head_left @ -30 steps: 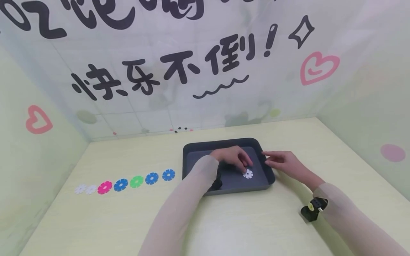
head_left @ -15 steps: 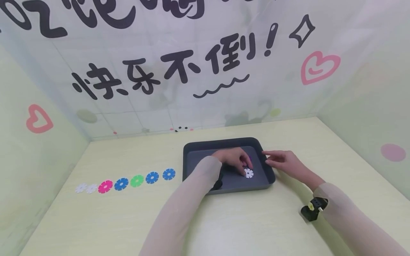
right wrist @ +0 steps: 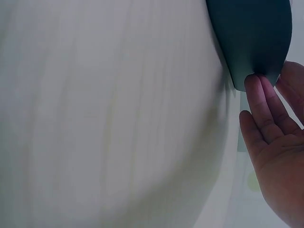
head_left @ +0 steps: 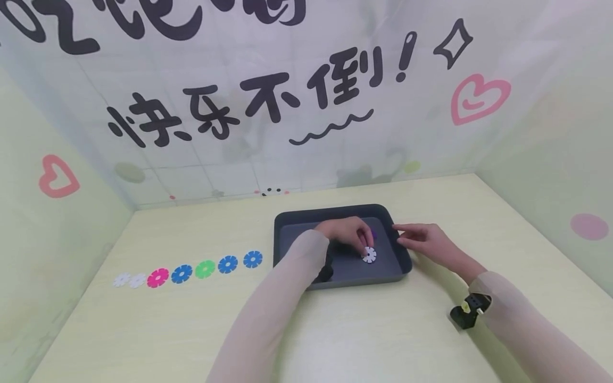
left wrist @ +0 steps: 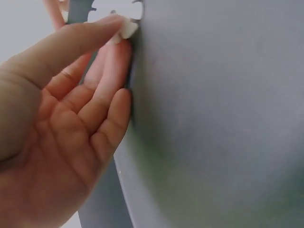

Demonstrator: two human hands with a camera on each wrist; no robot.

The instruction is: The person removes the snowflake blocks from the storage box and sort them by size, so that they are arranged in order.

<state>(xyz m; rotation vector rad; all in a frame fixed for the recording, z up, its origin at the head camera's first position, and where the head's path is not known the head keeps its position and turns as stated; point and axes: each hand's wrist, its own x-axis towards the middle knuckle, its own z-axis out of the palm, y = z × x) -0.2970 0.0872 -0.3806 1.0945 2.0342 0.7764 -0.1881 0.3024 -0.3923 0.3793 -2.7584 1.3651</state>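
Observation:
In the head view my left hand (head_left: 348, 232) reaches over the dark grey tray (head_left: 342, 279) and pinches a white snowflake disc (head_left: 369, 255) with notched edges. The left wrist view has the thumb of that hand lying across the white disc (left wrist: 118, 8), index finger behind it, other fingers loosely bent. A bit of purple (head_left: 374, 234) shows inside the tray just past these fingers, mostly hidden. My right hand (head_left: 428, 243) is at the tray's right side. Its fingertips touch the outer wall (right wrist: 251, 42) with fingers nearly straight, as the right wrist view shows.
Left of the tray, a row of snowflake discs lies on the pale wooden table (head_left: 201, 330): white (head_left: 122, 280), pink (head_left: 158, 277), green (head_left: 205, 269) and several blue ones, the nearest blue disc (head_left: 253, 259) close to the tray. A printed wall (head_left: 306, 165) stands behind.
My left hand and the white disc have shifted slightly up and left in the head view. The purple bit, out of sight at first, now shows beyond the fingers. The right hand stays put.

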